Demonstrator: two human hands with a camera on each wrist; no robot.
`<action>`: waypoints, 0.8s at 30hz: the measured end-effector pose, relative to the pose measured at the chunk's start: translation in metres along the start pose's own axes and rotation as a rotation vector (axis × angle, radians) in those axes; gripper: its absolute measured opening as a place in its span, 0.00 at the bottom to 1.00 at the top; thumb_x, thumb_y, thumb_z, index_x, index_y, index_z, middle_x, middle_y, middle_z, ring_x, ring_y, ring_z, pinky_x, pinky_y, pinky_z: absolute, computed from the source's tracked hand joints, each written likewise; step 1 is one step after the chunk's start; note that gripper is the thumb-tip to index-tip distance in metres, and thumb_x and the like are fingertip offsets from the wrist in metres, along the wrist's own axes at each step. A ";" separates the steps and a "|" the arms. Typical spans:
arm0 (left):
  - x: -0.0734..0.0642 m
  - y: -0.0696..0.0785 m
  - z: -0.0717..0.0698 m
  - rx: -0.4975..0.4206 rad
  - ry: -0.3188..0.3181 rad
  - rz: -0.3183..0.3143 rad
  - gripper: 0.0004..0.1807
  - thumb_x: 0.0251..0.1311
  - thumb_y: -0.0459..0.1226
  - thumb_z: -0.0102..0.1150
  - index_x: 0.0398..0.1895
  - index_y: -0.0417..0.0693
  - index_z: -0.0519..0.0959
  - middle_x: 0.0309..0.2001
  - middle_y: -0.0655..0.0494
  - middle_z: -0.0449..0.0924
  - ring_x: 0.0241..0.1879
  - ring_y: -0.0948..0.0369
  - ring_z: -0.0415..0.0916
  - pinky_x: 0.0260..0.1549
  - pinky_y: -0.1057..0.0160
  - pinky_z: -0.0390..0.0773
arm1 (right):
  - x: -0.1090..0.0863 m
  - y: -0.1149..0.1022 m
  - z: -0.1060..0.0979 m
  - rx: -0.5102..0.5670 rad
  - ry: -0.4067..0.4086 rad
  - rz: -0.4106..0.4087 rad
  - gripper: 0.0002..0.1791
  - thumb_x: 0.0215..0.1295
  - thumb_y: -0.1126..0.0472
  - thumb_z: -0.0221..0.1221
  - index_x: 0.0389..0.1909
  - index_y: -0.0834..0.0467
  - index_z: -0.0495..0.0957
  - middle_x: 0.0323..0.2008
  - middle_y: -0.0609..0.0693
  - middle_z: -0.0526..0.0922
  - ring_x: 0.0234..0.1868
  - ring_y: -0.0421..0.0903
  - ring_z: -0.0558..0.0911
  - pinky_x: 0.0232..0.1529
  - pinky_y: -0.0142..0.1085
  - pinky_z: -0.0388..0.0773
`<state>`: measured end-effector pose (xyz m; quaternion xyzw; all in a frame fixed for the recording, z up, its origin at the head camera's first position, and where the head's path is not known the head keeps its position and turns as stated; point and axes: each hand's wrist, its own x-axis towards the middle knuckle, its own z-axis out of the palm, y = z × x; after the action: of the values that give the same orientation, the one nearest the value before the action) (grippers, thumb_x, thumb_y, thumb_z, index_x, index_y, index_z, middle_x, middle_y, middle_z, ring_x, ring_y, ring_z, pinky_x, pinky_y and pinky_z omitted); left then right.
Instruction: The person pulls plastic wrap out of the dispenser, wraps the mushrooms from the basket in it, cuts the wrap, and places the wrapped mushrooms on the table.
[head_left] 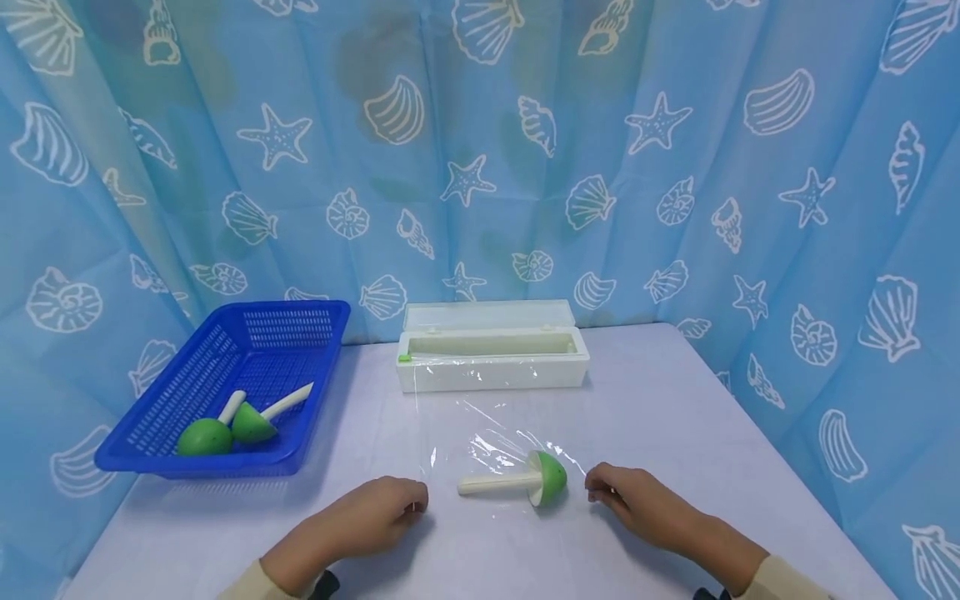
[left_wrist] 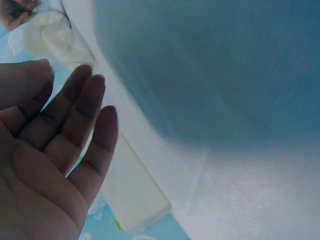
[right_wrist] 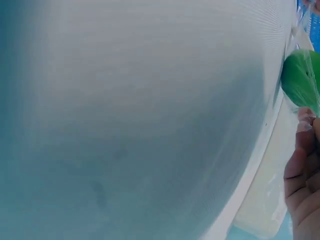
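A sheet of clear cling film (head_left: 495,446) stretches from a white dispenser box (head_left: 491,375) toward me. At its near left corner my left hand (head_left: 378,512) pinches the film between thumb and forefinger, the other fingers loosely bent in the left wrist view. My right hand (head_left: 648,504) pinches the near right corner, and film shows at its fingertips (right_wrist: 306,126) in the right wrist view. Between the hands lies a green-capped mushroom (head_left: 551,479) with a white stem pointing left. The film overlaps it in the head view.
To the left stands a blue plastic basket (head_left: 303,446) with two more green-capped mushrooms (head_left: 206,437) in it. The box's lid (head_left: 487,315) is raised, and a small green piece (head_left: 404,358) sits at its left end. A shell-patterned blue curtain (head_left: 480,167) closes off the back and sides.
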<state>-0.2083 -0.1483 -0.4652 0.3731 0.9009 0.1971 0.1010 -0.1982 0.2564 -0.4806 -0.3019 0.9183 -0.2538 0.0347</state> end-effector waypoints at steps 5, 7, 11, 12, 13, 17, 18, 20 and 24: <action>0.005 -0.009 -0.003 -0.121 0.044 0.019 0.07 0.62 0.33 0.61 0.30 0.54 0.75 0.24 0.71 0.74 0.23 0.72 0.68 0.24 0.68 0.73 | 0.009 0.007 0.000 0.095 -0.074 0.145 0.11 0.71 0.65 0.54 0.51 0.54 0.77 0.40 0.38 0.80 0.42 0.34 0.78 0.45 0.38 0.78; 0.007 -0.012 -0.002 -0.164 0.048 0.006 0.08 0.63 0.32 0.60 0.29 0.55 0.74 0.23 0.71 0.75 0.22 0.72 0.68 0.22 0.68 0.71 | 0.011 0.008 0.000 0.141 -0.091 0.197 0.10 0.71 0.65 0.53 0.48 0.53 0.78 0.39 0.38 0.80 0.41 0.36 0.78 0.45 0.40 0.78; 0.011 -0.016 0.000 -0.209 0.036 -0.053 0.08 0.64 0.30 0.57 0.30 0.54 0.73 0.23 0.69 0.77 0.22 0.72 0.72 0.22 0.68 0.72 | 0.015 0.009 0.002 0.219 -0.100 0.266 0.10 0.73 0.64 0.51 0.47 0.52 0.79 0.41 0.40 0.80 0.43 0.41 0.77 0.46 0.43 0.77; 0.012 -0.016 0.001 -0.219 0.028 -0.073 0.08 0.64 0.30 0.56 0.30 0.53 0.73 0.23 0.68 0.77 0.21 0.71 0.72 0.21 0.68 0.73 | 0.016 0.009 0.002 0.241 -0.099 0.277 0.10 0.74 0.63 0.50 0.47 0.52 0.79 0.42 0.41 0.80 0.43 0.43 0.77 0.45 0.43 0.76; 0.014 -0.017 0.002 -0.225 0.024 -0.091 0.08 0.64 0.30 0.55 0.31 0.52 0.73 0.23 0.67 0.77 0.21 0.70 0.73 0.20 0.67 0.73 | 0.017 0.010 0.003 0.261 -0.101 0.291 0.09 0.74 0.61 0.50 0.48 0.52 0.78 0.42 0.42 0.80 0.43 0.44 0.76 0.44 0.43 0.76; 0.021 -0.018 0.003 -0.281 0.012 -0.167 0.07 0.67 0.29 0.49 0.32 0.48 0.72 0.22 0.64 0.77 0.20 0.66 0.75 0.19 0.65 0.75 | 0.025 0.012 0.005 0.320 -0.101 0.332 0.13 0.75 0.53 0.50 0.52 0.54 0.73 0.35 0.46 0.77 0.37 0.45 0.74 0.36 0.40 0.73; 0.023 -0.019 0.003 -0.296 0.010 -0.186 0.07 0.67 0.28 0.48 0.33 0.48 0.71 0.22 0.63 0.77 0.20 0.65 0.75 0.19 0.65 0.75 | 0.027 0.013 0.006 0.328 -0.102 0.346 0.13 0.75 0.52 0.50 0.52 0.55 0.73 0.33 0.47 0.75 0.35 0.45 0.73 0.34 0.39 0.71; 0.026 -0.020 0.003 -0.316 0.004 -0.216 0.06 0.67 0.28 0.47 0.34 0.46 0.71 0.22 0.61 0.76 0.20 0.63 0.75 0.19 0.64 0.76 | 0.031 0.015 0.008 0.319 -0.100 0.356 0.13 0.74 0.51 0.51 0.50 0.55 0.73 0.30 0.47 0.74 0.33 0.45 0.73 0.32 0.38 0.71; 0.033 -0.024 0.003 -0.232 0.001 -0.234 0.05 0.67 0.29 0.48 0.36 0.47 0.72 0.21 0.61 0.74 0.19 0.63 0.73 0.18 0.64 0.74 | 0.038 0.018 0.009 0.280 -0.090 0.356 0.08 0.73 0.54 0.53 0.40 0.54 0.76 0.27 0.46 0.74 0.30 0.45 0.72 0.29 0.37 0.70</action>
<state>-0.2453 -0.1393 -0.4797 0.2513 0.9095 0.2871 0.1654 -0.2369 0.2434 -0.4942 -0.1385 0.9104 -0.3549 0.1612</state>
